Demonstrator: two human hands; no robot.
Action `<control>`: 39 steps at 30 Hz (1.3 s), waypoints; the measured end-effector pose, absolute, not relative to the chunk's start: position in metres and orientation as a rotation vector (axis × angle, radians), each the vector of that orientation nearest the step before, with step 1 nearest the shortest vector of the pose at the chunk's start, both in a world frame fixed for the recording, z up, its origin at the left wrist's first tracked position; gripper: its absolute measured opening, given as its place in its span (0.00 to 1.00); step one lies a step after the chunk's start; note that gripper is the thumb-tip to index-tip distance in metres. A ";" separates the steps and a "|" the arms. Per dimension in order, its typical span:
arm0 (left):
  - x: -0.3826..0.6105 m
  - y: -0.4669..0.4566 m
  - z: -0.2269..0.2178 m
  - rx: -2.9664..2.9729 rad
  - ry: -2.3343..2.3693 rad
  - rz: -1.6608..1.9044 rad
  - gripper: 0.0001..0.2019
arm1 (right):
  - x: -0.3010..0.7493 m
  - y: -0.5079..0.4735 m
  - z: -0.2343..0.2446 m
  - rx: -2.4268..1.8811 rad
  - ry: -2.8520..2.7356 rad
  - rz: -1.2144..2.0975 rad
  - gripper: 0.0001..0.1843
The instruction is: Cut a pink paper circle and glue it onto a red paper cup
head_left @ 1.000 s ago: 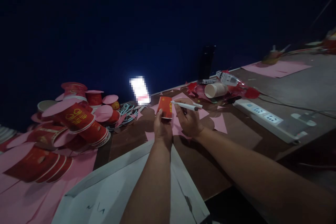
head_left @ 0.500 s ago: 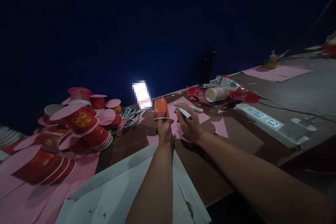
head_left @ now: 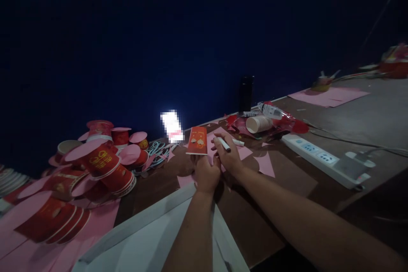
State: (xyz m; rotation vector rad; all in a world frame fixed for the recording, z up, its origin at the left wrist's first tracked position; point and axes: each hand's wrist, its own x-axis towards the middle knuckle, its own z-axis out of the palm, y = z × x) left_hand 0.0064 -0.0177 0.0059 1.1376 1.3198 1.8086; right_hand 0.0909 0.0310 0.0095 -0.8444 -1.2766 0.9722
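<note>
My left hand (head_left: 205, 173) is closed around the rim of an upside-down red paper cup (head_left: 197, 140) with gold print, held just above a pink paper sheet (head_left: 219, 146) on the brown table (head_left: 287, 170). Right beside it, my right hand (head_left: 227, 156) grips a white marker (head_left: 224, 144) and rests on the pink sheet. The two hands touch each other. Part of the cup's rim is hidden by my left fingers.
A heap of red cups with pink paper discs (head_left: 95, 157) lies at the left, with scissors (head_left: 157, 148) behind it. A white board (head_left: 149, 238) lies under my left forearm. A power strip (head_left: 321, 158), a lying paper cup (head_left: 258, 123), a plastic bottle (head_left: 270, 110) and a dark flask (head_left: 245, 93) are at the right.
My left hand turned the red cup from lying on its side to standing mouth-down above the fingers. The marker tip left the cup and my right hand settled on the pink sheet.
</note>
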 end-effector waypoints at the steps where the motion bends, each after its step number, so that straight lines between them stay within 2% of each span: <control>1: 0.007 -0.017 0.005 1.212 1.370 1.815 0.07 | 0.091 0.035 0.010 -0.849 -1.197 1.093 0.18; 5: 0.011 -0.017 0.004 1.478 1.525 1.775 0.05 | 0.093 0.048 0.013 -0.743 -0.936 1.479 0.18; 9: 0.015 -0.018 0.004 1.638 1.524 1.660 0.03 | 0.093 0.047 0.015 -0.526 -0.859 1.639 0.17; 20: 0.019 -0.016 -0.004 1.930 1.489 1.546 0.17 | 0.093 0.047 0.018 -0.435 -0.619 1.881 0.15; 26: 0.017 -0.013 -0.005 1.456 1.373 1.598 0.13 | 0.094 0.047 0.018 -0.455 -0.614 1.849 0.14; 32: 0.010 -0.008 0.004 0.785 0.676 1.627 0.17 | 0.098 0.058 0.009 -0.656 -0.579 1.741 0.16; 39: 0.000 -0.015 0.012 0.381 0.603 1.659 0.11 | 0.096 0.056 0.001 -0.504 -0.733 1.718 0.16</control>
